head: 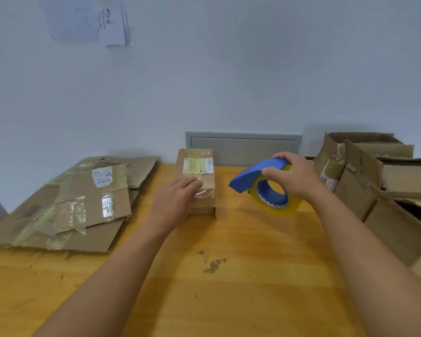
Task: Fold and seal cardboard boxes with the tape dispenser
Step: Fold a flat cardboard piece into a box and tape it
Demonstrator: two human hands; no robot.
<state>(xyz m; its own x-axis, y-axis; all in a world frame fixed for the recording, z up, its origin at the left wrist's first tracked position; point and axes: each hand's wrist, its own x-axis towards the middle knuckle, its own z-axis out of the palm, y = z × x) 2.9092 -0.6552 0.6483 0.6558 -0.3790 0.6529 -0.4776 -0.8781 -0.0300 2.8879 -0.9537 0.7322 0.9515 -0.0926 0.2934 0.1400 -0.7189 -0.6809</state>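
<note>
Honestly, I feared my flat left hand [174, 200] might let the small box [197, 177] skid; right-hand fingers [267, 171] gripped the tape dispenser [263, 182] aloft.

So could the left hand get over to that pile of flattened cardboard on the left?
Probably yes. The left hand rests on the small taped box and holds nothing, and only bare table lies between it and the flattened cardboard.

Right-hand cardboard boxes [387, 181] are cut off by the frame edge.
</note>
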